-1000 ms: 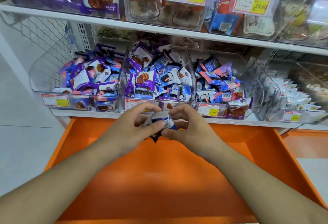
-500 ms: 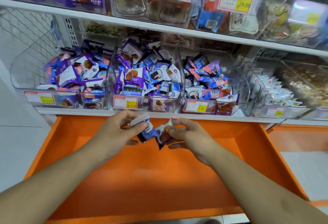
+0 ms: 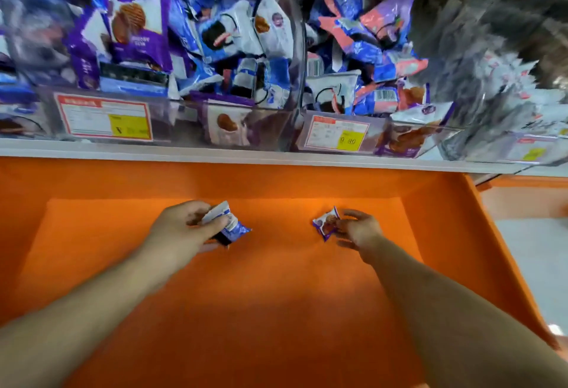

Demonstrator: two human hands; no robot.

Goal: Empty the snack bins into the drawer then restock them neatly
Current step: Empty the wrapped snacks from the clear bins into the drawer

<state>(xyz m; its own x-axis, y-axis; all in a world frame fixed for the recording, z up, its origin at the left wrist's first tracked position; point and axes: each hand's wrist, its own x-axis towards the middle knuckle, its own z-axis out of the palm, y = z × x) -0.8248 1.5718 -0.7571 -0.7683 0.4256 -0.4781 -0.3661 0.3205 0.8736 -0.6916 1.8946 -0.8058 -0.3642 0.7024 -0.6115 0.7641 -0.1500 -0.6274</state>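
Both my forearms reach forward over the drawer (image 3: pixel 276 311), hands well apart. My left hand (image 3: pixel 184 228), at about ten o'clock from the drawer's middle, curls its fingers round a blue-and-white snack packet (image 3: pixel 229 224), thumb on top; the packet juts out of my grasp toward three o'clock. My right hand (image 3: pixel 358 229), at about two o'clock, pinches a small purple packet (image 3: pixel 326 223) by its edge with the fingertips; the packet sticks out toward nine o'clock from that hand. Whether either packet touches the drawer floor I cannot tell.

The drawer is orange with raised walls, pulled out under a white shelf edge (image 3: pixel 276 157). At twelve o'clock, clear snack bins (image 3: pixel 295 86) stand on the shelf, heaped with wrapped snacks and carrying price labels (image 3: pixel 106 121) on their fronts. The view there is blurred.
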